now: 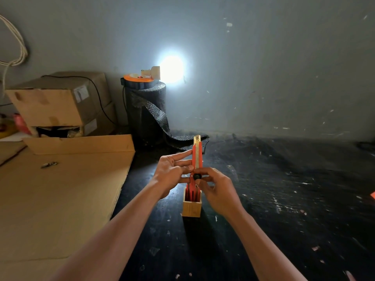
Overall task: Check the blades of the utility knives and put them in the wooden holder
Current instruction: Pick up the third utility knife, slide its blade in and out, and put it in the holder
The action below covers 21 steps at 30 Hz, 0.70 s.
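Note:
I hold a red utility knife (197, 157) upright above the wooden holder (191, 207), its blade tip (197, 138) pushed out at the top. My left hand (172, 173) grips the knife's left side with fingers stretched along the body. My right hand (215, 189) pinches the lower end, with the thumb at the black slider (196, 176). The square holder stands on the dark table and holds several red knives (191, 193), handles sticking up just under my hands.
A large flat cardboard sheet (60, 189) covers the table's left side, with a small metal piece (49, 164) on it. Stacked cardboard boxes (58, 102) and a black bubble-wrap roll (146, 110) stand at the back. A lamp (172, 68) glares on the wall. Debris dots the dark tabletop (284, 199).

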Motion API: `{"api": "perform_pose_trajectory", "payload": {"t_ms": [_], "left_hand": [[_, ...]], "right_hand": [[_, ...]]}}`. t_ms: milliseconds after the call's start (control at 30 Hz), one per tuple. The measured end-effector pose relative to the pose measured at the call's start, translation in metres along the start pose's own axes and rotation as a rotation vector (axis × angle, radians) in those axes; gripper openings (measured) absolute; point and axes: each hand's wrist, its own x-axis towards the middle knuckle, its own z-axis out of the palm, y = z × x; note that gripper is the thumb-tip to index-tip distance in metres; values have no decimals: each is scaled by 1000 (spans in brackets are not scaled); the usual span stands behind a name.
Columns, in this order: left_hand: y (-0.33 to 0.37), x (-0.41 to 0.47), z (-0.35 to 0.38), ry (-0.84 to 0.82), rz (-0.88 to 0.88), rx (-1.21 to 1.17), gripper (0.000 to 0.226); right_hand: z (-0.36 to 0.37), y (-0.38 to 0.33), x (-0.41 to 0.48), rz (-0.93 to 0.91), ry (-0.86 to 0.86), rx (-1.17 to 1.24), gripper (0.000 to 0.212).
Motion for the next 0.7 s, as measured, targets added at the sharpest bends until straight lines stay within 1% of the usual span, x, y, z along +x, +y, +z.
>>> {"api": "perform_pose_trajectory", "payload": {"t_ms": [267, 500, 567, 700], "left_hand": [[-9, 7, -2, -7, -29, 6, 57], [-28, 14, -11, -16, -50, 17, 57], [-35, 18, -13, -17, -56, 9, 57], [-49, 26, -13, -31, -67, -41, 55]], "right_hand": [[10, 8, 4, 20, 73, 22, 21], [17, 21, 13, 65, 24, 11, 19], [15, 24, 21, 73, 38, 58, 23], [14, 30, 40, 97, 99, 75, 40]]}}
